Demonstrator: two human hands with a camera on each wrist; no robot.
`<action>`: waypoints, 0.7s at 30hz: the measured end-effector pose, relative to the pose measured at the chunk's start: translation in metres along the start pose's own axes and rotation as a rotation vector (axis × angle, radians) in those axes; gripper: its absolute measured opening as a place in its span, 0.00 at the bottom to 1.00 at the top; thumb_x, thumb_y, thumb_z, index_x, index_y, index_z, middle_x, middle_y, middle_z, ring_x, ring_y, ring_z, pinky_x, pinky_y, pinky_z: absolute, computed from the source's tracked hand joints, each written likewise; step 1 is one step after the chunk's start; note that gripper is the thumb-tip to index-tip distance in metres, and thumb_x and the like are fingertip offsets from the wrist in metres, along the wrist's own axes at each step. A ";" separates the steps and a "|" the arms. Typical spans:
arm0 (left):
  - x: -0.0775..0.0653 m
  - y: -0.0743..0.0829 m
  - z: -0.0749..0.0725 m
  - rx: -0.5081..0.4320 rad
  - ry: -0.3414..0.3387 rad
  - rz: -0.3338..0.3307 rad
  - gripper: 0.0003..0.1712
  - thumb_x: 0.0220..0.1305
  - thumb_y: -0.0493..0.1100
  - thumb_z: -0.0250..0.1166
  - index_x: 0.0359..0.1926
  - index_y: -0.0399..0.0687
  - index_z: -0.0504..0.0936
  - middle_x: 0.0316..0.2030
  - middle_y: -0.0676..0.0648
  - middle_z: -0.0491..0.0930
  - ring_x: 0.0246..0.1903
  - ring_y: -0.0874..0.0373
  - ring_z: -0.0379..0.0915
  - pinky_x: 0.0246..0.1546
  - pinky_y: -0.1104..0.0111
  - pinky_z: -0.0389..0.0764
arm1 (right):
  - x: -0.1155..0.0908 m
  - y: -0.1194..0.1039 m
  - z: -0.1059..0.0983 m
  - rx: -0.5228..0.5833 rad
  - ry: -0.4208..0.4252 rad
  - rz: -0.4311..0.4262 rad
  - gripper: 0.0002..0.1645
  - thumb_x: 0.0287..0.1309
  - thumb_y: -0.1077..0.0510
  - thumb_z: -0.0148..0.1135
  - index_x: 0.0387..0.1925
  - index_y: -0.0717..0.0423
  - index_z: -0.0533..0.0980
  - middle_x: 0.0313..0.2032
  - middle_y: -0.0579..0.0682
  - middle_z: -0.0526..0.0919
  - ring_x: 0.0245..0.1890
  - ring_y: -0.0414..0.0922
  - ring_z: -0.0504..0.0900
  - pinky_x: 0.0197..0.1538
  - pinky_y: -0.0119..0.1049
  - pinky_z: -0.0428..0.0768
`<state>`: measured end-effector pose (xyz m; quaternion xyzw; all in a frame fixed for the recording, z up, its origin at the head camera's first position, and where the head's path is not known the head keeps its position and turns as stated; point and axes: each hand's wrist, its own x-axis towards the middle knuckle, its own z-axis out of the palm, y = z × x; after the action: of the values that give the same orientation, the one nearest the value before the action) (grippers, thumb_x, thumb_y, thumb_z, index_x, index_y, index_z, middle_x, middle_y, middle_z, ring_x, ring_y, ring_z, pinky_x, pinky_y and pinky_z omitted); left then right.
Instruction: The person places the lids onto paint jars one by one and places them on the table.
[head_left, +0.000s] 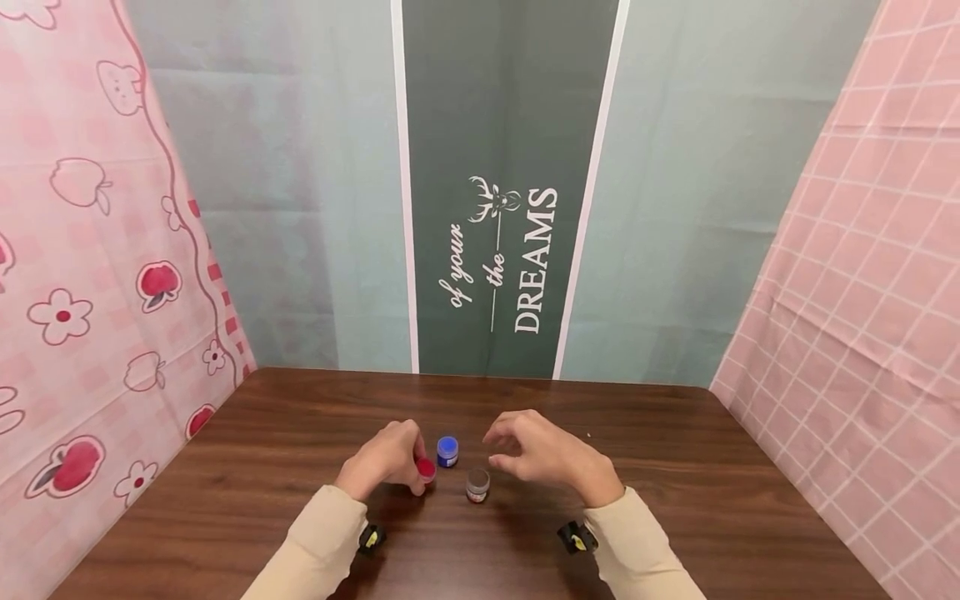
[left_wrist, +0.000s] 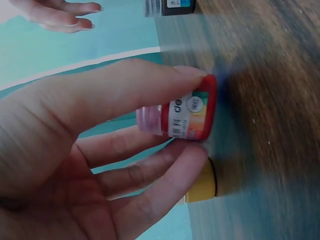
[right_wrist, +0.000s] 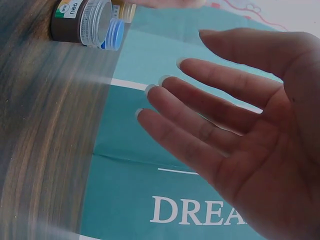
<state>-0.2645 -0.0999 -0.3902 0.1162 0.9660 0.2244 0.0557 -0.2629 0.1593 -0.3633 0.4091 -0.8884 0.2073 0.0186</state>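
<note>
My left hand [head_left: 388, 454] pinches a small red paint jar [left_wrist: 192, 110] with a clear lid between thumb and fingers, close over the tabletop. A blue paint jar [head_left: 447, 452] stands just right of it. Nearer to me is a dark brown paint jar [head_left: 477, 487], its label visible in the right wrist view. Beyond the left fingers, the left wrist view catches part of a yellow jar [left_wrist: 201, 185], which the hand hides in the head view. My right hand [head_left: 546, 452] hovers right of the brown jar, fingers relaxed and apart, holding nothing.
The jars stand on a dark wood-grain table [head_left: 660, 467]. Behind its far edge hangs a green curtain [head_left: 510, 108] with white lettering. Pink patterned cloths flank the table, one with apples [head_left: 82, 317] at left and a grid-printed one [head_left: 862, 275] at right.
</note>
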 end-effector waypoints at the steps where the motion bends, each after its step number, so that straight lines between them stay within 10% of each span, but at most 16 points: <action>1: 0.000 0.000 0.000 0.003 -0.002 0.002 0.21 0.33 0.35 0.87 0.27 0.44 0.82 0.25 0.50 0.80 0.26 0.57 0.74 0.30 0.65 0.81 | 0.000 0.000 0.000 -0.002 0.000 -0.006 0.11 0.63 0.58 0.67 0.45 0.58 0.85 0.44 0.52 0.88 0.42 0.47 0.86 0.49 0.42 0.85; 12: 0.003 0.001 0.003 0.008 -0.039 -0.003 0.21 0.32 0.30 0.85 0.26 0.44 0.81 0.24 0.50 0.79 0.26 0.57 0.73 0.29 0.65 0.80 | -0.002 0.001 -0.003 -0.032 0.004 -0.004 0.09 0.64 0.59 0.66 0.44 0.58 0.85 0.44 0.53 0.88 0.44 0.49 0.86 0.50 0.42 0.84; 21: -0.010 0.016 -0.018 0.031 0.022 -0.032 0.23 0.44 0.38 0.84 0.41 0.39 0.84 0.35 0.44 0.84 0.34 0.51 0.78 0.38 0.55 0.84 | -0.004 -0.009 -0.006 -0.142 0.083 0.314 0.17 0.68 0.50 0.64 0.53 0.54 0.82 0.54 0.53 0.85 0.56 0.55 0.83 0.57 0.57 0.81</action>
<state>-0.2548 -0.0955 -0.3666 0.0990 0.9716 0.2099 0.0468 -0.2545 0.1597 -0.3551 0.2541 -0.9523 0.1610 0.0516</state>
